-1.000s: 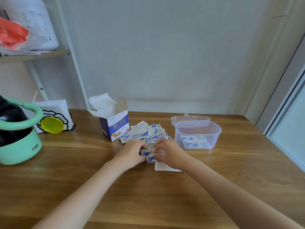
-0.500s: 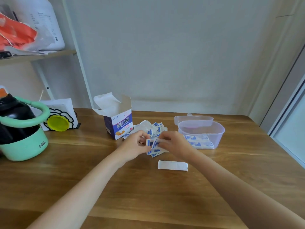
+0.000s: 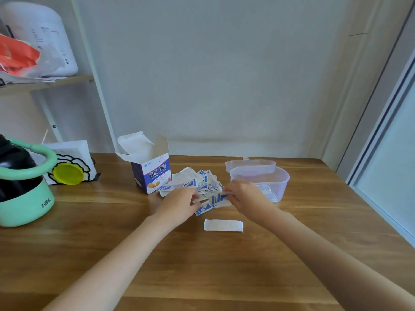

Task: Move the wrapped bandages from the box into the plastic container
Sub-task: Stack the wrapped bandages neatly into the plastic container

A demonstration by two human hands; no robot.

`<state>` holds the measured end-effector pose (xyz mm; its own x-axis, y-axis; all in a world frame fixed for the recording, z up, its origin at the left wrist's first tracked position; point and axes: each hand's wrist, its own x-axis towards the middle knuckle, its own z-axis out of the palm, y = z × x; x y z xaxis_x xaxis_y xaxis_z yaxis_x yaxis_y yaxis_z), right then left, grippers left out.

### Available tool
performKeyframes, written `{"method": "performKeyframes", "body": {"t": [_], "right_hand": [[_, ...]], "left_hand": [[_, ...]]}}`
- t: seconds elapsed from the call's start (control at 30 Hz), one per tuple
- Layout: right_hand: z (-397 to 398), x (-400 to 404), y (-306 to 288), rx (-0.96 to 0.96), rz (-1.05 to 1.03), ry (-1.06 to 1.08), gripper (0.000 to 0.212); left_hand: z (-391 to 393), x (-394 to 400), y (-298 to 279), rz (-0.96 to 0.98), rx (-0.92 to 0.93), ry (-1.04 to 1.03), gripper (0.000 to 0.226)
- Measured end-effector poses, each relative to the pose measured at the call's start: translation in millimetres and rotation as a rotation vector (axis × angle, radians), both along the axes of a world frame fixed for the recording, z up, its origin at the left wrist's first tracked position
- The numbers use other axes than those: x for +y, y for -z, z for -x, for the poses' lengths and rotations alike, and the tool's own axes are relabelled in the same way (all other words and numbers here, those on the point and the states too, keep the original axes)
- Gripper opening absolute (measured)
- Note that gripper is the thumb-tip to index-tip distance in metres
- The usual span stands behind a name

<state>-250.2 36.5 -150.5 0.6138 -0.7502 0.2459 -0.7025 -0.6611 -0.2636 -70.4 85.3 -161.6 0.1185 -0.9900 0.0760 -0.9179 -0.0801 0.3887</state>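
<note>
An open blue-and-white bandage box (image 3: 152, 176) stands on the wooden table. A heap of wrapped bandages (image 3: 197, 181) lies just right of it. My left hand (image 3: 179, 204) and my right hand (image 3: 244, 197) together pinch a small stack of wrapped bandages (image 3: 216, 199) held a little above the table, in front of the heap. The clear plastic container (image 3: 261, 182) stands to the right, partly behind my right hand, with a few bandages inside. One plain white strip (image 3: 223, 225) lies alone on the table in front of my hands.
The container's lid (image 3: 250, 166) lies behind it. A green and black jug (image 3: 22, 189) stands at the far left, next to a white bag with a yellow disc (image 3: 67, 173). A shelf with bags (image 3: 33, 52) hangs at the upper left. A wall closes the table's far side.
My hands have lifted a small stack of bandages off the heap and shifted it slightly right toward the container. The white strip they covered now lies exposed.
</note>
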Motion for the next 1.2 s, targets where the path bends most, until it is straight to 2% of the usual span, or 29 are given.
{"method": "performKeyframes", "body": {"t": [0.07, 0.17, 0.37, 0.43, 0.53, 0.6, 0.73, 0.8, 0.9, 0.97, 1.03, 1.2], "right_hand": [[7, 5, 14, 0.103, -0.067, 0.000, 0.030], [13, 9, 21, 0.103, -0.123, 0.007, 0.033], [12, 6, 21, 0.042, -0.084, -0.052, 0.026], [6, 8, 23, 0.023, -0.056, -0.114, 0.028], [-7, 10, 26, 0.075, 0.020, -0.171, 0.030], [-12, 10, 24, 0.102, 0.061, -0.140, 0.027], [-8, 9, 14, -0.038, 0.011, -0.029, 0.023], [0, 10, 15, 0.000, 0.005, 0.000, 0.029], [11, 10, 25, 0.121, 0.033, -0.019, 0.031], [19, 11, 28, 0.109, 0.004, 0.011, 0.029], [25, 10, 26, 0.064, -0.026, 0.052, 0.023], [30, 8, 21, -0.130, -0.162, 0.123, 0.014]], "left_hand": [[5, -1, 7, -0.019, -0.088, -0.024, 0.028], [13, -6, 13, -0.046, -0.119, -0.064, 0.032], [19, -8, 4, -0.096, 0.005, -0.032, 0.016], [17, -3, 3, -0.098, 0.062, 0.049, 0.009], [14, 5, 3, -0.094, 0.118, 0.197, 0.012], [9, 8, 3, -0.052, 0.112, 0.183, 0.011], [-10, 6, 3, 0.103, 0.136, -0.001, 0.008], [-5, 11, -1, 0.033, 0.170, 0.102, 0.012], [19, 18, 0, -0.031, 0.020, 0.337, 0.034], [31, 17, 4, -0.051, -0.124, 0.388, 0.042], [36, 15, 6, -0.062, -0.194, 0.402, 0.041], [34, 14, 3, 0.067, -0.305, 0.428, 0.026]]}}
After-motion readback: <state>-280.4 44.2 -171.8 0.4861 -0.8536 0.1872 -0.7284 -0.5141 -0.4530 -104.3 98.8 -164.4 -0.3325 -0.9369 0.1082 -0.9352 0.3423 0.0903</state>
